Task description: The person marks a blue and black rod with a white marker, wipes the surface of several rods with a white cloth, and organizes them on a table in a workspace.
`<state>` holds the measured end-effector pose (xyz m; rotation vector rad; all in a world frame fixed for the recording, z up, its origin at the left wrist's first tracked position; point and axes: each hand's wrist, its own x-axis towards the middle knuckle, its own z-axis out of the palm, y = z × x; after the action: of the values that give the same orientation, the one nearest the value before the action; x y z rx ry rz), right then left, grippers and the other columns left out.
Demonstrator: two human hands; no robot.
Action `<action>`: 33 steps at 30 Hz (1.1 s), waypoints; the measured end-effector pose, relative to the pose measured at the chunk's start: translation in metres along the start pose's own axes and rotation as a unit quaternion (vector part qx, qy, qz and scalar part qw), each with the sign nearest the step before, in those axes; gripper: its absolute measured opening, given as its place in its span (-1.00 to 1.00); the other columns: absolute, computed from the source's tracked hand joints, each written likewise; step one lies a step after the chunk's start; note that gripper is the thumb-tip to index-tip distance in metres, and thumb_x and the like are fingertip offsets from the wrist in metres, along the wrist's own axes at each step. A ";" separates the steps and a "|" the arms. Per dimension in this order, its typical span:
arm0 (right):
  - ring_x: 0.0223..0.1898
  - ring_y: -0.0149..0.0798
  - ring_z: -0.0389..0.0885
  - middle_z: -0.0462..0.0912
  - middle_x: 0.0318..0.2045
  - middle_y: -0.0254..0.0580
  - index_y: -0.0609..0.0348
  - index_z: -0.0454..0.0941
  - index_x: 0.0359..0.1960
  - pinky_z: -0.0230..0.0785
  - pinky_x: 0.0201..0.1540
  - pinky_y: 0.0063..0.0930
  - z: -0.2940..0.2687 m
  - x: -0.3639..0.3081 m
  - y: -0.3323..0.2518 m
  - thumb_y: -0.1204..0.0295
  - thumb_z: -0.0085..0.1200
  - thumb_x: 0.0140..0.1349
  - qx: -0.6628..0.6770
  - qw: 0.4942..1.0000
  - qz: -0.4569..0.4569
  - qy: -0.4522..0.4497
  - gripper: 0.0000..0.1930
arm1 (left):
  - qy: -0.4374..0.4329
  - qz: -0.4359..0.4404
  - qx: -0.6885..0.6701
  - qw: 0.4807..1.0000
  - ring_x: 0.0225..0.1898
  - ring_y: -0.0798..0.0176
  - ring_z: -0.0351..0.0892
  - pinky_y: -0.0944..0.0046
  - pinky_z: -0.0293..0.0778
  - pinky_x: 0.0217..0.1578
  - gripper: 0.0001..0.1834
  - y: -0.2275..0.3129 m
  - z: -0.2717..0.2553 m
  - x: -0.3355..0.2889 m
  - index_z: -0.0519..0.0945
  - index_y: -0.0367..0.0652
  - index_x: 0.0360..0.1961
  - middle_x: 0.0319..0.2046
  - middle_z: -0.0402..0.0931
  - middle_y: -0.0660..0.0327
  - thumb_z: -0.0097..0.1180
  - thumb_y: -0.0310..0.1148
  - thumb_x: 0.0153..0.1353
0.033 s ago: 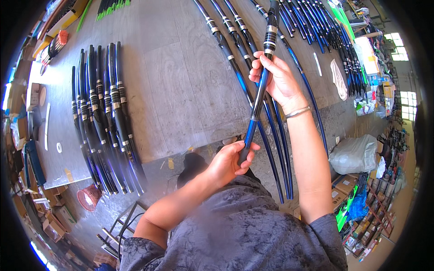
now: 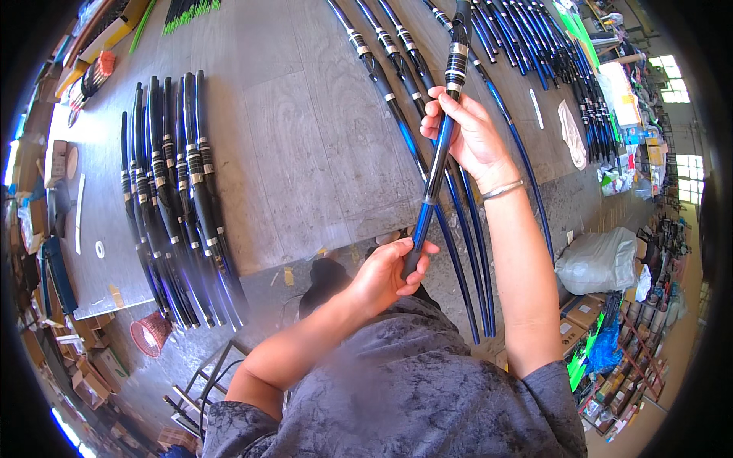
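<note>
Both hands hold one blue-and-black fishing rod (image 2: 437, 169), tilted with its butt toward me. My left hand (image 2: 388, 276) is closed around the dark butt end, near my shirt. My right hand (image 2: 475, 137) grips the rod farther up, thumb on top, just below the ringed black-and-silver section; a bangle is on that wrist. Beneath the held rod, several similar rods (image 2: 401, 122) lie side by side, their blue butts jutting past the table's near edge. Another rod (image 2: 513, 128) lies to the right of my right hand. The held rod's far end runs out of the picture.
The grey table (image 2: 282, 145) carries a bundle of rods (image 2: 183, 175) at left and more rods (image 2: 527, 38) at far right. A white cloth (image 2: 571, 136) and a white stick (image 2: 536, 109) lie right. A red basket (image 2: 150, 334) and a whitish sack (image 2: 599, 262) stand off the near edge.
</note>
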<state>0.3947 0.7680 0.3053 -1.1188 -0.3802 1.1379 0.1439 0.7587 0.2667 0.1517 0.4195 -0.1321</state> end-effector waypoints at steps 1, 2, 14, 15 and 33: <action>-0.34 -0.30 0.62 0.59 -0.36 -0.25 0.19 0.49 -0.06 0.54 -0.20 -0.37 0.001 0.000 0.000 0.34 -0.01 0.38 0.002 1.000 0.000 -0.003 -0.78 | 0.001 -0.001 0.001 1.000 -0.55 0.43 0.24 0.43 0.15 -0.61 -0.57 0.000 0.000 -0.001 0.45 -0.33 -0.02 -0.50 0.37 0.27 -0.24 -0.16 0.40; -0.34 -0.30 0.62 0.59 -0.36 -0.25 0.19 0.49 -0.06 0.54 -0.20 -0.37 0.001 0.000 0.001 0.34 -0.01 0.38 0.003 1.000 -0.001 -0.002 -0.78 | 0.003 -0.001 0.003 1.000 -0.55 0.43 0.24 0.43 0.15 -0.61 -0.57 0.000 0.000 -0.001 0.45 -0.32 -0.02 -0.50 0.37 0.28 -0.24 -0.15 0.40; -0.36 -0.24 0.67 0.62 -0.40 -0.21 0.19 0.53 -0.14 0.58 -0.20 -0.31 0.003 0.011 0.010 0.23 0.10 0.31 0.029 0.999 0.012 0.016 -0.73 | 0.073 0.108 0.129 0.983 -0.60 0.47 0.15 0.45 0.06 -0.63 -0.64 0.002 0.004 -0.005 0.43 -0.27 0.00 -0.51 0.26 0.33 -0.18 -0.19 0.44; -0.36 -0.24 0.66 0.61 -0.40 -0.20 0.19 0.53 -0.14 0.58 -0.20 -0.29 -0.004 0.013 0.012 0.23 0.09 0.32 0.056 0.998 0.006 0.010 -0.73 | 0.062 0.120 0.151 0.979 -0.61 0.47 0.14 0.45 0.07 -0.63 -0.61 0.004 0.007 -0.004 0.38 -0.24 0.10 -0.51 0.25 0.33 -0.18 -0.17 0.44; -0.28 -0.23 0.64 0.66 -0.29 -0.09 0.23 0.56 -0.18 0.50 -0.20 -0.38 -0.442 -0.082 -0.057 0.38 0.02 0.31 -0.405 0.689 -0.150 0.581 -0.81 | 0.059 0.173 0.160 0.970 -0.66 0.47 0.11 0.49 0.02 -0.72 -0.34 0.023 0.077 0.103 0.20 -0.02 0.34 -0.52 0.27 0.32 0.10 -0.10 0.28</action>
<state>0.7148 0.4734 0.1801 -2.2067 -0.0017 -0.2767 0.2714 0.7578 0.2963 0.5494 0.4814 0.1564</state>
